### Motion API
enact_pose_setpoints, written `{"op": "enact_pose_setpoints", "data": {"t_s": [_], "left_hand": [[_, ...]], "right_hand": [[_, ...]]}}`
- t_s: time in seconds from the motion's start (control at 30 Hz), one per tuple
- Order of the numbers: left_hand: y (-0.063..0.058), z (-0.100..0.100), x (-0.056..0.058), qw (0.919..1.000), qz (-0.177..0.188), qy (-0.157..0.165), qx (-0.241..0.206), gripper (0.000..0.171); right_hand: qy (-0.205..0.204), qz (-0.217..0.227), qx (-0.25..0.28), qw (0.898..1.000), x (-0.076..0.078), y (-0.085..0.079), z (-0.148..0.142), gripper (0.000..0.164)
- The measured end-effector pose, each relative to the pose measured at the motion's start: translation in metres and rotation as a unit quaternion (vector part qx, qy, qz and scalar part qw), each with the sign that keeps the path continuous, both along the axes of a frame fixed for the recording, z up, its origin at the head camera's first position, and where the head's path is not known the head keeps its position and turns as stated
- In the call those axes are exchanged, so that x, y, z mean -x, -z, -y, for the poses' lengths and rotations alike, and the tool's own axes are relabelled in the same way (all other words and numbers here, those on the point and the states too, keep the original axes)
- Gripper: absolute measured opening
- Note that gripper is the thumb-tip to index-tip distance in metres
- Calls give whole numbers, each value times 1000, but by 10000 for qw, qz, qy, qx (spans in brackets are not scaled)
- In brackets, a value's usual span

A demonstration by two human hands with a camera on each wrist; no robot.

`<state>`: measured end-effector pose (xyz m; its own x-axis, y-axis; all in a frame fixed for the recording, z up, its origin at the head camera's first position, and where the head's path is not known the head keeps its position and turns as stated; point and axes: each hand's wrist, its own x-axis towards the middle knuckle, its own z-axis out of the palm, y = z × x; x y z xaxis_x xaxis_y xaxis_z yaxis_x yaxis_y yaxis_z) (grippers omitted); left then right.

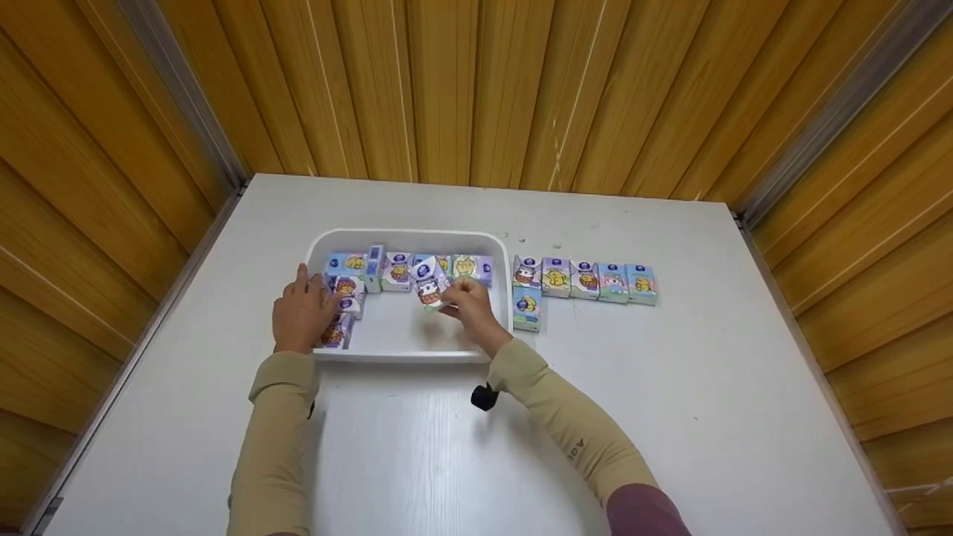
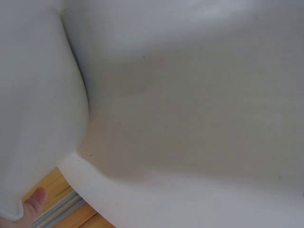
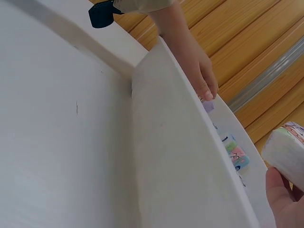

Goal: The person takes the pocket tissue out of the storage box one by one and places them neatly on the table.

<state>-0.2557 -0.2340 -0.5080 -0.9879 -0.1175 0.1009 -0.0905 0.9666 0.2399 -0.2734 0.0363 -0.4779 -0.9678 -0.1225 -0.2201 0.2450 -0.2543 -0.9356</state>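
A white tray [image 1: 417, 358] holds several small cartoon-printed tissue packs along its back and left sides. My right hand [image 1: 470, 305] pinches one tissue pack [image 1: 427, 286] by its lower edge, tilted above the tray floor. In the right wrist view, that pack's [image 3: 285, 154] plain white side shows over the thumb. Over the tray's left rim lies my left hand [image 1: 300, 314], its thumb beside a purple-and-white pack [image 1: 348, 292]. One digit of this hand [image 2: 34, 205] appears outside the tray wall in the left wrist view; the rest is hidden there.
Right of the tray, a row of several packs [image 1: 584, 279] stands on the white table [image 1: 670, 417], with one more pack [image 1: 527, 309] in front of its left end. Inside, a pack [image 1: 374, 268] stands on edge in the back row. Wood-patterned walls [image 1: 476, 89] enclose the table.
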Motion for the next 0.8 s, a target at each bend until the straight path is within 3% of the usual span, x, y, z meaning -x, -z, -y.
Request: {"op": "enact_pose_setpoints", "data": {"t_s": [0.47, 0.8], "left_hand": [[1, 0, 1, 9995, 277, -110, -60, 66], [1, -1, 3, 9993, 350, -145, 38, 66]], "right_hand": [[569, 28, 1154, 9917, 6, -6, -60, 23], [1382, 261, 780, 9870, 13, 6, -106, 20]]}}
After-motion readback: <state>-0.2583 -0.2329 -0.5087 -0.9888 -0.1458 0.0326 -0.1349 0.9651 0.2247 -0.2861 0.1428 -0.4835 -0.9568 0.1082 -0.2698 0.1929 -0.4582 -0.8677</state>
